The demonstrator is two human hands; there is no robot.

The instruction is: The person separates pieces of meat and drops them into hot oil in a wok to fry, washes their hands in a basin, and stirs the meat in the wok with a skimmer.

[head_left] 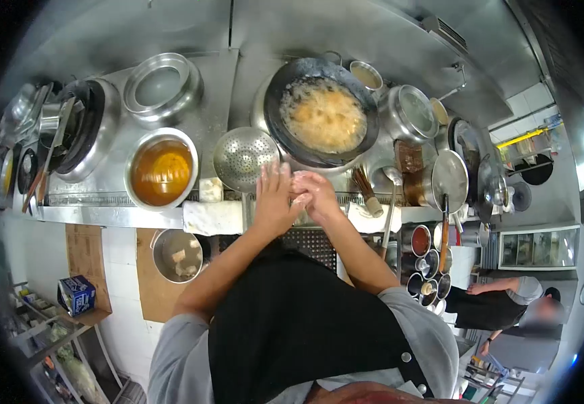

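My left hand (275,199) is above the front edge of the stove, its fingers stretched out and holding nothing. Beside it, my right hand (319,200) has its fingers bent inward near the left thumb; whether anything lies inside them is hidden. A pale coating shows on the fingers of both hands. Just beyond the left fingertips lies a round perforated strainer (245,158). Behind the right hand stands a large black wok (275,101), where golden pieces of food (325,114) bubble in foaming oil.
A bowl of amber liquid (164,168) stands at left, near a lidded pot (157,84). Right of my hands are a bamboo brush (370,198), a ladle (392,176) and a strainer with a wooden handle (444,229). Sauce containers (421,239) and another person (494,303) are farther right.
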